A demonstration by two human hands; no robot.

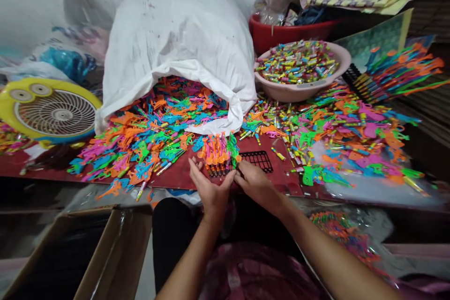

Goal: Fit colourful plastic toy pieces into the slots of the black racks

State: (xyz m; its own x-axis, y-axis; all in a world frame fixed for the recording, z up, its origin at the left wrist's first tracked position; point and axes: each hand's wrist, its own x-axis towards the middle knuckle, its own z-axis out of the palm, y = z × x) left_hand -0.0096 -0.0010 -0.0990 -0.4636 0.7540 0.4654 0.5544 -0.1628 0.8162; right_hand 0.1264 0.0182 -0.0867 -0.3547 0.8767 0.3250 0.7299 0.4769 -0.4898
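A black grid rack point(258, 161) lies on the red table, its left part filled with upright orange, pink and green plastic pieces point(216, 150). My left hand point(211, 190) is at the rack's front left, fingers apart, with its thumb toward the front edge. Beside the green pieces my right hand point(251, 180) is closed, its fingertips pressed together at the rack's front; whatever they hold is too small to make out. The right part of the grid shows bare slots.
Behind the rack a white sack point(183, 23) spills colourful plastic pieces point(140, 131). A pink basin point(298, 89) of small wrapped tubes stands at the back right, near a loose pile point(351, 126). A yellow fan point(45, 112) is at left, an open carton point(101, 253) below.
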